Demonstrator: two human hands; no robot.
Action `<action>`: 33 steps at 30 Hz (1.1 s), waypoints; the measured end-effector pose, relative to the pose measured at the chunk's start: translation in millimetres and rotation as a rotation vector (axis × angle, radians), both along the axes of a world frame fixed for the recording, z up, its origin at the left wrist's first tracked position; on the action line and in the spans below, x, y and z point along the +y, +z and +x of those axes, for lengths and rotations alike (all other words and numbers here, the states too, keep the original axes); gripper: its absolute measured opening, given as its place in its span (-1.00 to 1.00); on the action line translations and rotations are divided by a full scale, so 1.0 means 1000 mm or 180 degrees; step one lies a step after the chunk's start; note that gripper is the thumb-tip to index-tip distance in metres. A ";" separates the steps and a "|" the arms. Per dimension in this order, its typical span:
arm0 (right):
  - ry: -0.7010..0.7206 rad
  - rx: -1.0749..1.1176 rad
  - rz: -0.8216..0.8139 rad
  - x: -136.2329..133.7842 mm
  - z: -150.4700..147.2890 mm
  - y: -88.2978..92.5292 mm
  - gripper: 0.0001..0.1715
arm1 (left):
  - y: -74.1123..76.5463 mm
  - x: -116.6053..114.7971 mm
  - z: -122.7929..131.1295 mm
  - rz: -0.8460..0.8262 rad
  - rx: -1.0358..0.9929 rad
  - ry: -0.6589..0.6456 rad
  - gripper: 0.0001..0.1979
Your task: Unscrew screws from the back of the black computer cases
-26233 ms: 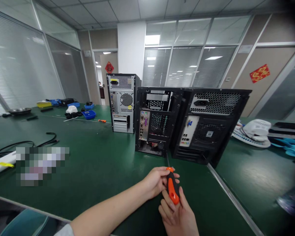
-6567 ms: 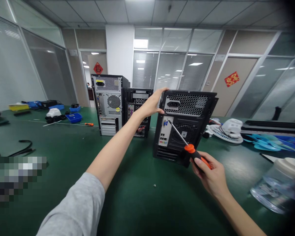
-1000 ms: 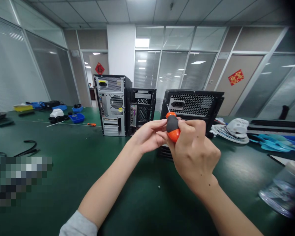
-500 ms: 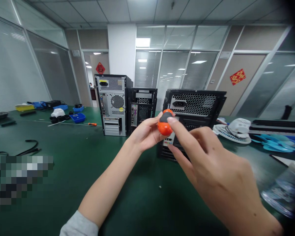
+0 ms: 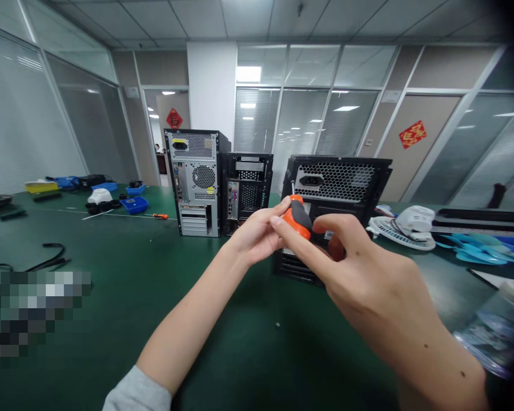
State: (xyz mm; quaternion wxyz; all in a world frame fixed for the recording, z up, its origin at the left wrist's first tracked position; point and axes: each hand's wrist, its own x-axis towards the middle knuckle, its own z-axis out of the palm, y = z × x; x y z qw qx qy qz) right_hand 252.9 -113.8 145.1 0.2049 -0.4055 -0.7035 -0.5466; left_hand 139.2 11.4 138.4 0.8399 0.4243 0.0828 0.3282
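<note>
**Screwdriver at the case edge, one hand up front, one at the butt**

Starting at the fingers: left hand (image 5: 259, 237), mid-frame, has thumb and fingers closed round the front of the screwdriver (image 5: 300, 214), about where handle meets metal. Right hand (image 5: 368, 279), coming in from lower right, is half curled at the butt end, thumb and bent forefinger either side of the handle with a fair gap between them. Can't tell if it's really gripping.

The screwdriver lies just ahead of the right hand's fingers, toward the upper left, long axis tilted up and away. Right hand's nearer the butt, left hand's nearer the metal. That line points at the left edge of the computer case (image 5: 345, 180) right of centre, about level with its power socket (image 5: 311, 180). Tip seems to meet the edge, but it's too small to swear to.

Looks: chunky, bright orange with a dark grey grip, short stretch of silver shaft showing.

Further out: silver-backed case (image 5: 195, 197) and open-backed case (image 5: 252, 197) left of centre, green table (image 5: 223, 342) underneath, clear bottle (image 5: 494, 325) lower right.
</note>
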 end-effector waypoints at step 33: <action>0.0192 0.0029 0.0287 0.006 -0.003 -0.003 -0.51 | -0.002 0.006 -0.003 0.0140 0.0054 -0.0024 -0.71</action>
